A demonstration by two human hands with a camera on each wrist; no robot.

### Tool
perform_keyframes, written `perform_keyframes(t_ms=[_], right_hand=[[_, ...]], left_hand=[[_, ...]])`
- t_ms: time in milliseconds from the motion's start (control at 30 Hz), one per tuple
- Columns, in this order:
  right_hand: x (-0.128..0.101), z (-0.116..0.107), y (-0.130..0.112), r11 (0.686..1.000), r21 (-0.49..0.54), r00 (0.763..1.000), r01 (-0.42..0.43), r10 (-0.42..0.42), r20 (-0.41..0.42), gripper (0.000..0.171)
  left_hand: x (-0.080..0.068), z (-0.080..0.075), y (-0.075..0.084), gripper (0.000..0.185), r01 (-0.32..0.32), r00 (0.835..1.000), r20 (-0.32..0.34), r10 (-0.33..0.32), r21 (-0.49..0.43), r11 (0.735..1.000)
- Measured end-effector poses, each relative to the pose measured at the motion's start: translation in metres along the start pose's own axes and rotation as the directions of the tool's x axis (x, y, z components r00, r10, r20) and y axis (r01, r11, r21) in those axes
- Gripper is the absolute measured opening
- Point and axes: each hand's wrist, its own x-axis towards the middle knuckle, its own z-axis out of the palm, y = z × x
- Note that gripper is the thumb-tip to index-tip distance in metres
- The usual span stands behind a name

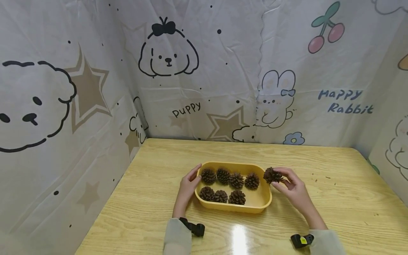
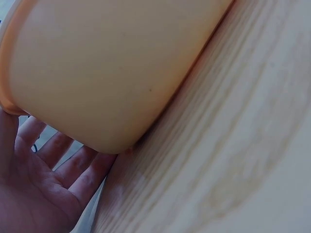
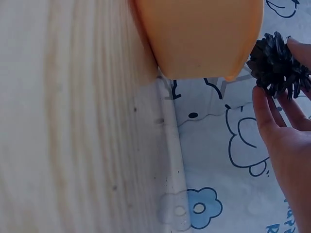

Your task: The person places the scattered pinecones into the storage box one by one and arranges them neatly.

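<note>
Left wrist view: yellow tray (image 2: pixel 112 73) cut off at top and left edges, contents hidden behind wall; left hand (image 2: pixel 39 189) cropped at bottom left. Right wrist view: right hand (image 3: pixel 291 145) cropped at right edge, pine cone (image 3: pixel 274 63) partly covered by fingertips.

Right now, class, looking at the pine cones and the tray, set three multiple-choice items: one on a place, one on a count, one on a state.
1. Where is the pine cone that the right hand holds?
A. just past the tray's right end
B. in the tray's middle
C. left of the tray

2. How many cones lie in the yellow tray?
A. four
B. seven
C. ten

3. How is the left hand?
A. gripping a cone
B. fingers straight against the tray's left end
C. flat on the wall

Answers: 1 A, the head view shows it by the right rim; 2 B, four behind, three in front; 3 B, the left wrist view shows an open palm.
</note>
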Motion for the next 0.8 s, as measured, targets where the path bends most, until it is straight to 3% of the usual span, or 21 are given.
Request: perform_keyframes(t_ms=[133, 267, 400, 467, 600, 700, 800], right_hand=[[0.000, 0.003, -0.001, 1.000, 0.001, 0.997, 0.028, -0.028, 0.066, 0.045], [0.001, 0.004, -0.005, 0.999, -0.033, 0.992, 0.033, -0.029, 0.127, 0.046], [0.005, 0.004, -0.011, 0.991, -0.129, 0.980, 0.044, -0.018, 0.197, 0.044], [0.008, 0.003, -0.015, 0.974, -0.215, 0.971, 0.072, -0.019, 0.240, 0.043], [0.016, 0.003, -0.022, 0.909, -0.377, 0.938, 0.179, -0.041, 0.345, 0.044], [0.021, 0.003, -0.027, 0.872, -0.428, 0.907, 0.236, -0.039, 0.420, 0.043], [0.025, 0.004, -0.032, 0.865, -0.441, 0.877, 0.239, 0.003, 0.481, 0.042]], left_hand=[[0.011, 0.002, -0.021, 0.046, -0.008, 1.000, -0.023, 0.008, 0.004, 1.000], [0.012, 0.002, -0.023, 0.045, -0.014, 0.999, -0.033, 0.014, 0.007, 1.000], [0.011, 0.002, -0.022, 0.045, -0.020, 0.999, -0.034, 0.020, 0.006, 1.000], [0.012, 0.002, -0.022, 0.045, -0.016, 0.999, -0.033, 0.016, 0.007, 1.000], [0.010, 0.003, -0.018, 0.045, -0.005, 1.000, -0.025, 0.004, 0.000, 1.000], [0.004, 0.001, -0.006, 0.045, -0.009, 1.000, -0.015, 0.009, -0.003, 1.000], [-0.001, 0.000, 0.004, 0.045, -0.021, 1.000, -0.008, 0.021, 0.009, 1.000]])
